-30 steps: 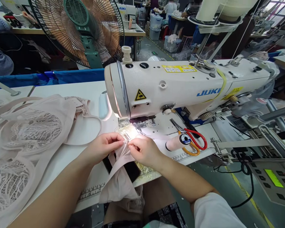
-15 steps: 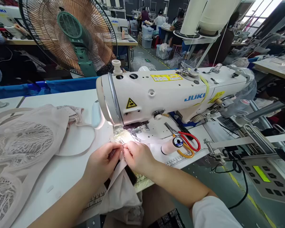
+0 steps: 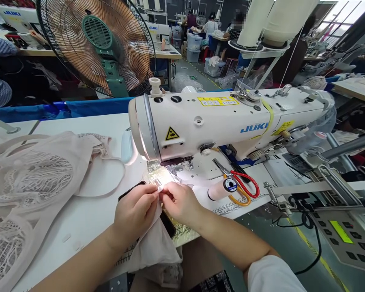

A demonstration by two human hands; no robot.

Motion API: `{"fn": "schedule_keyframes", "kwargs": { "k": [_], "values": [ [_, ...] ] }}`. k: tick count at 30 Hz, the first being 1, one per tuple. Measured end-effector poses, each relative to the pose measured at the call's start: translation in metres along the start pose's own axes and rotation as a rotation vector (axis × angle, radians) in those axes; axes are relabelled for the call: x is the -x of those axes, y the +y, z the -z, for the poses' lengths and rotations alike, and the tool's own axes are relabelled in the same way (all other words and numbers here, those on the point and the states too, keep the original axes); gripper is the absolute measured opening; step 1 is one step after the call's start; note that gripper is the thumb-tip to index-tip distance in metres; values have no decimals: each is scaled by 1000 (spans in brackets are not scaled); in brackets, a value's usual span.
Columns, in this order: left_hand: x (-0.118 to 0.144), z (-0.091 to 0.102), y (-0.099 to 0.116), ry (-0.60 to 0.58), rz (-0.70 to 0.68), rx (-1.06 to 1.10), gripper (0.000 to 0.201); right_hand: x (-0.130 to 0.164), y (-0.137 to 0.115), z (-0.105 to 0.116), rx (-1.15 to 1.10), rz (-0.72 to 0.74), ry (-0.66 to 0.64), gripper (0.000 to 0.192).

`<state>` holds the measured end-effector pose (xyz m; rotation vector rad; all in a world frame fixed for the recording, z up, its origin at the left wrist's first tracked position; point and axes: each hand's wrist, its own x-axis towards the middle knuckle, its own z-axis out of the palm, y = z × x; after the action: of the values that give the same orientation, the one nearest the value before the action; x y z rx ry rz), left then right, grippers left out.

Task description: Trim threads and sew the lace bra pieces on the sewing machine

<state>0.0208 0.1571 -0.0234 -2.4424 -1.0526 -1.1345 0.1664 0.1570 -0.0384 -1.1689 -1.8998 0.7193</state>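
My left hand [image 3: 136, 209] and my right hand [image 3: 181, 202] meet fingertip to fingertip in front of the sewing machine [image 3: 219, 121]. Both pinch the upper end of a pale beige fabric piece [image 3: 153, 247], which hangs down over the table's front edge. The exact bit between the fingers is small and partly hidden. A dark phone-like object [image 3: 167, 224] lies beneath the fabric and hands, mostly covered. Right of my right hand lie a thread spool [image 3: 220, 190] and red-handled scissors [image 3: 243, 181]. To the left, a beige lace bra [image 3: 48, 170] is spread on the white table [image 3: 88, 227].
A yellow-handled tool [image 3: 241, 198] lies under the scissors. Printed rulers [image 3: 231, 207] run along the table edge. Behind the machine stand a large fan [image 3: 100, 44] and thread cones [image 3: 257, 24]. A control panel [image 3: 346, 235] is at the right. Several people work far back.
The view has shifted slightly, so the scene sits a little further right. My left hand has turned, its back now more upward and its fingers more closed. Both hands still hold the fabric.
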Motion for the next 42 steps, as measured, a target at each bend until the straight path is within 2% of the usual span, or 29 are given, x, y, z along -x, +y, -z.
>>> {"fn": "schedule_keyframes", "kwargs": {
  "k": [3,8,19,28,31,36,42],
  "values": [
    [-1,0,0,-33,21,-17,8,0,2,-1,46,67,55,16],
    [1,0,-1,-47,30,-10,11,2,5,-4,106,125,76,17],
    [-1,2,0,-30,30,-12,7,3,4,-6,104,160,102,18],
    [1,2,-1,-48,80,-12,12,2,7,-9,121,162,100,19],
    [0,1,-2,-102,180,-24,12,2,6,-8,196,181,108,21],
    [2,0,-4,-269,362,52,21,4,5,-8,385,295,170,23],
    [5,-2,-7,-300,396,226,26,5,6,-9,467,352,225,21]
  ]
}}
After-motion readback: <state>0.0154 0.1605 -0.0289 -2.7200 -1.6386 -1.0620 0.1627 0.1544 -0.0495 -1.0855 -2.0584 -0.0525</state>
